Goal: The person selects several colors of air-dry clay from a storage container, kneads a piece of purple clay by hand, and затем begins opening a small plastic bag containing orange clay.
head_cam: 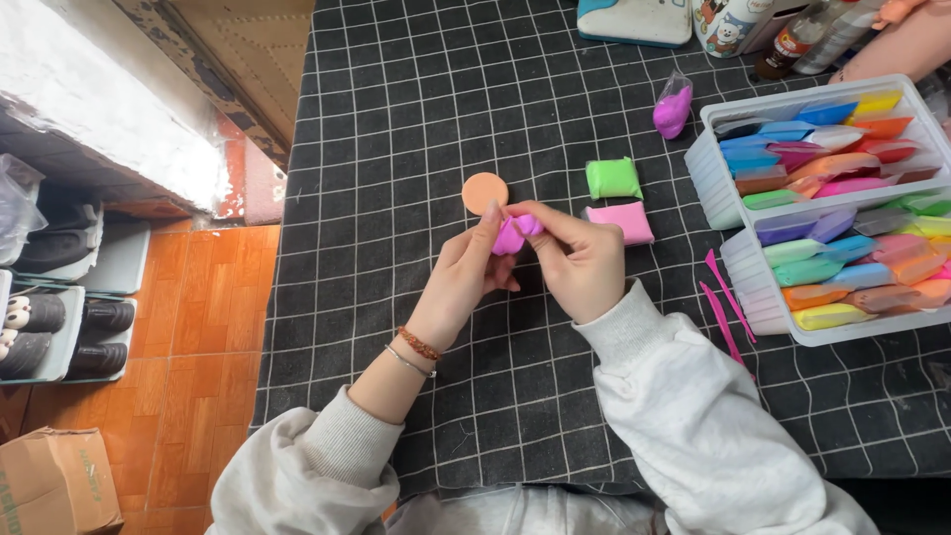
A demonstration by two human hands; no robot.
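Both hands meet over the black checked cloth (416, 129) and pinch a small lump of purple-pink clay (514, 234). My left hand (466, 272) grips it from the left with fingers and thumb. My right hand (578, 263) holds it from the right. Just beyond the fingers lies a flat orange clay disc (484, 192). A green clay pack (612, 178) and a pink clay pack (619, 222) lie to the right of the hands.
A white tray (705, 170) of several coloured clay packs stands at the right. Two pink modelling tools (725, 302) lie beside it. A purple clay bag (673, 107) and bottles sit at the back. The table edge drops at the left to an orange tiled floor with shoes.
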